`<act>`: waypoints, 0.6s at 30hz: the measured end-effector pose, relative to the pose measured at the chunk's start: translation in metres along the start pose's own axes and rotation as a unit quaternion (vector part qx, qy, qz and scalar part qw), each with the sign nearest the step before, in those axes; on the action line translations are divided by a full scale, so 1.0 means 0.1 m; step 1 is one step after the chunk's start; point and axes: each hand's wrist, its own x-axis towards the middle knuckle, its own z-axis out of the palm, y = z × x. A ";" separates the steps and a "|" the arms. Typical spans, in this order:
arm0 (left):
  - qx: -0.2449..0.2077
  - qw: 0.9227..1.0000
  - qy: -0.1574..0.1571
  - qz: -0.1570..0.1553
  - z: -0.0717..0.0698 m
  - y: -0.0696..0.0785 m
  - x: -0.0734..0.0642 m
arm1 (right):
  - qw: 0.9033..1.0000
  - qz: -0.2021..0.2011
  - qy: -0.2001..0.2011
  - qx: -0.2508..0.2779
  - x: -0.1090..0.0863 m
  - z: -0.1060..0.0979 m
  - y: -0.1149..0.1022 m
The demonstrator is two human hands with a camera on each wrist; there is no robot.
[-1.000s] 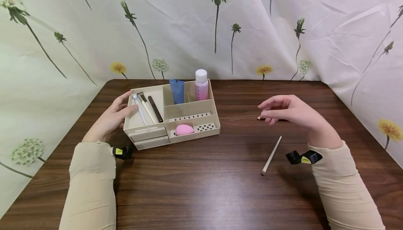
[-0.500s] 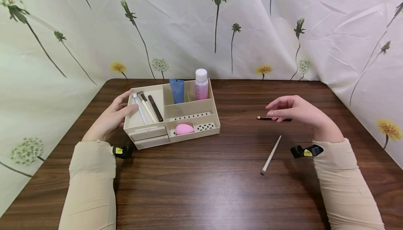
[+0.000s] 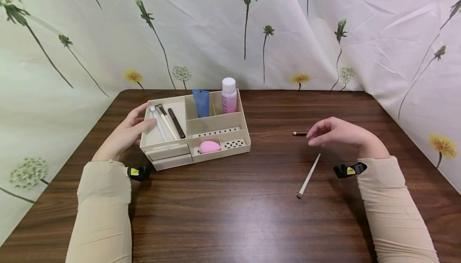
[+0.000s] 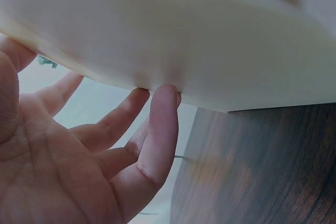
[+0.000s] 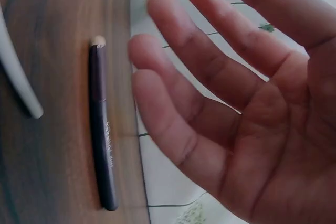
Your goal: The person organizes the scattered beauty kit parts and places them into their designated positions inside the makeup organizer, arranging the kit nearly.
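My left hand (image 3: pixel 124 135) holds the left end of a cream makeup organizer (image 3: pixel 217 126). Its thumb lies over the rim; in the left wrist view, the fingertips (image 4: pixel 167 94) meet the wall's edge. On the right, my right hand (image 3: pixel 338 135) is over the table with fingers loosely bent and nothing in them. A short dark makeup brush (image 5: pixel 102 129) with a pale tip lies beside those fingers in the right wrist view. The head view shows only its tip end past the hand. A white-handled makeup brush (image 3: pixel 309 175) lies on the table nearer the body.
Several brushes (image 3: pixel 176 123) lie in the organizer's left tray. Its other compartments hold a blue tube (image 3: pixel 201 103), a pink bottle with a white cap (image 3: pixel 229 97) and a pink sponge (image 3: pixel 209 147). A floral curtain (image 3: pixel 209 27) hangs behind the wooden table (image 3: pixel 223 215).
My right hand has moved right and slightly toward the body, baring the pale-tipped end of the dark makeup brush. My left hand and the organizer stay in place.
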 end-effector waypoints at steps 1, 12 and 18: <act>0.001 1.000 0.000 0.001 0.00 0.00 0.00 | 1.000 0.002 -0.011 -0.002 0.01 0.01 0.02; -0.004 1.000 -0.001 0.005 0.00 0.01 -0.01 | 0.995 0.008 -0.098 0.015 0.12 0.06 0.23; -0.005 1.000 0.000 0.002 0.00 0.00 0.01 | 0.991 0.001 -0.135 -0.001 0.15 0.08 0.27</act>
